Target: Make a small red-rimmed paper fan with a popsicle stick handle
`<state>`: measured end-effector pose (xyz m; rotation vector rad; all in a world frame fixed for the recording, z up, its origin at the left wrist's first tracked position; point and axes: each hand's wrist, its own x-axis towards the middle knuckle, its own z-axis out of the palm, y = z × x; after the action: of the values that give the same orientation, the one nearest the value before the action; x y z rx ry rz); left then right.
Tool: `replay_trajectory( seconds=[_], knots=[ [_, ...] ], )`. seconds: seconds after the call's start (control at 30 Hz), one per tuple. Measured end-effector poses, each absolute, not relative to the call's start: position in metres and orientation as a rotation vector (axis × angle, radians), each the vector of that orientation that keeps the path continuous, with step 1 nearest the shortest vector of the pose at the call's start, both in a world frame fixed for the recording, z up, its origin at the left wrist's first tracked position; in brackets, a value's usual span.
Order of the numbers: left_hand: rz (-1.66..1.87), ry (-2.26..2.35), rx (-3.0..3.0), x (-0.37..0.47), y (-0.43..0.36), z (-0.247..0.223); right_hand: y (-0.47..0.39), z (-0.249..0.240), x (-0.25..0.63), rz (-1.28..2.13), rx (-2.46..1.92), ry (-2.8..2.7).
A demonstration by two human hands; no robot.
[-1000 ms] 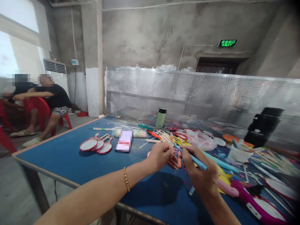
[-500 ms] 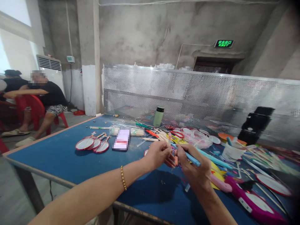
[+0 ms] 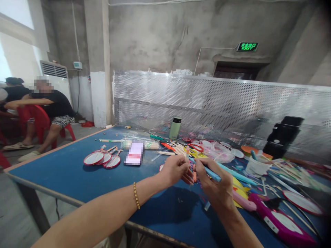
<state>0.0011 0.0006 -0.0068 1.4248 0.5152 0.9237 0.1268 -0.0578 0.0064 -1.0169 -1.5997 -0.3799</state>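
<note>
My left hand (image 3: 177, 169) is closed in a pinch on a small pale pink stick (image 3: 187, 151), which stands upright above the fingertips. In my right hand (image 3: 218, 181) is a blue pen (image 3: 213, 175), slanted with its tip end toward the left fingers. The two hands are close together over the table; the pen's tip and what lies between the fingers are partly hidden. Small orange and purple bits show just below the fingertips. Under my right wrist lies a yellow sheet (image 3: 238, 187), and near it a purple tool (image 3: 283, 220) with a pink front end.
Three red-rimmed white round fans (image 3: 93, 158) overlap on the blue table (image 3: 64, 182), left of a phone (image 3: 134, 154). A green bottle (image 3: 175, 128) stands behind scissors and wooden sticks. At right are a white cup (image 3: 257, 168) and black case (image 3: 281, 137). A seated person (image 3: 58, 105) is far left.
</note>
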Motion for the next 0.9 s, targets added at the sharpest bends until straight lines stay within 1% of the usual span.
replay_trajectory(
  seconds=[0.43,0.9],
  knots=[
    [0.915,0.497,1.429,-0.0001,0.0006,-0.0062,-0.0564,0.0041,0.1260,-0.319,-0.988,-1.614],
    [0.918,0.548,1.427,-0.0008,-0.0035,-0.0014,-0.0566,0.0029,0.1257,-0.333,-0.978,-1.624]
  ],
)
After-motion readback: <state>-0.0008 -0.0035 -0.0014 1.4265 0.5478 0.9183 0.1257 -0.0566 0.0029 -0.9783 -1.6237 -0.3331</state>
